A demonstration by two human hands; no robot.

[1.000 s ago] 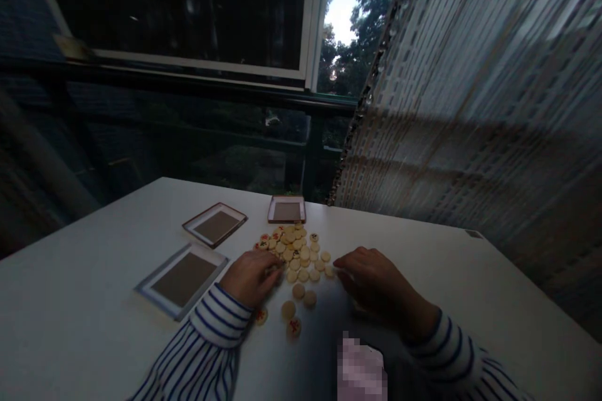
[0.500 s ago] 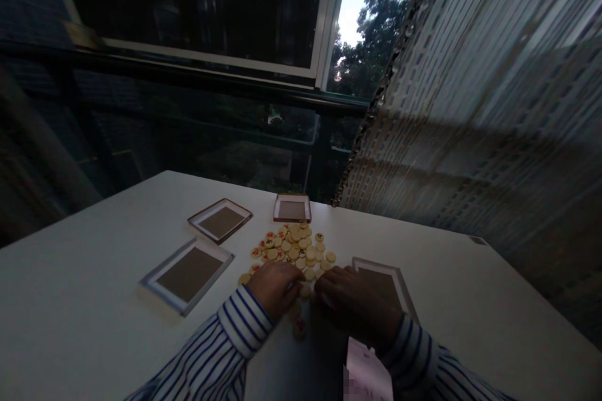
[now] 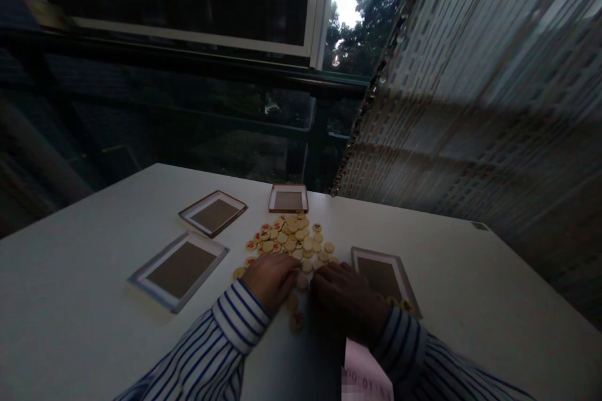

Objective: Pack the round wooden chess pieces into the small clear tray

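Observation:
A heap of round, pale wooden Chinese chess pieces (image 3: 291,229) lies on the white table, several showing red or black characters. My left hand (image 3: 270,279) rests at the heap's near left side, its fingers curled and pressed together against the pieces. Across a narrow gap, my right hand (image 3: 345,294) is bent into a loose fist at the near right edge. Whatever either hand holds is hidden beneath the fingers. Between the hands and just in front lie a few loose pieces, one with a red character (image 3: 296,321).
Beside my right wrist is a shallow box (image 3: 399,263) with a few pieces at its near end. Two open shallow boxes, one near (image 3: 136,282) and one farther (image 3: 183,213), lie left; another box (image 3: 288,210) stands behind the heap. A pink device (image 3: 364,366) showing digits sits below my right wrist.
The view has tilted down and shifted slightly. Both hands stay curled at the heap's near edge. Pieces in the right box now show past my right wrist.

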